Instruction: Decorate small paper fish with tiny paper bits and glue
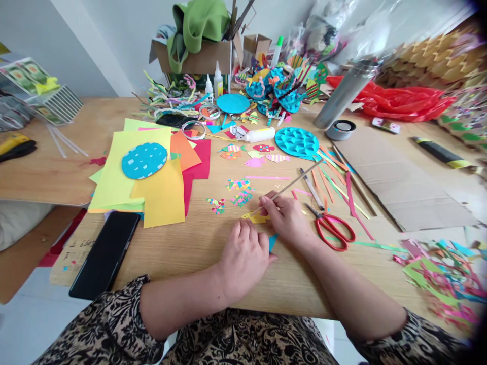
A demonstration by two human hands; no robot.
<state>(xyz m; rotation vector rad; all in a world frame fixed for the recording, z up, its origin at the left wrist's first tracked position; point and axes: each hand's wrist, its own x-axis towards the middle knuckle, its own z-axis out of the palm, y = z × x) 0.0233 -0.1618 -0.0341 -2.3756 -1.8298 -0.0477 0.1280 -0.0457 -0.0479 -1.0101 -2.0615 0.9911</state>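
Note:
My right hand [285,215] pinches a thin wooden stick [294,181]. Its lower tip meets a small yellow paper fish [258,218] lying on the table, while the other end slants up to the right. Just in front, my left hand [243,258] is closed, fingertips against the fish's near edge. A blue paper piece [273,243] pokes out between its thumb and forefinger; the rest is hidden. Beyond the fish are piles of coloured paper bits [241,196] and several finished paper fish [254,162].
Red-handled scissors [335,230] and a pen knife [312,190] lie to the right, by paper strips and a cardboard sheet [399,177]. Coloured sheets [163,203] and a black phone [104,256] are on the left. A white glue bottle [261,134] and blue disc [297,142] lie farther back.

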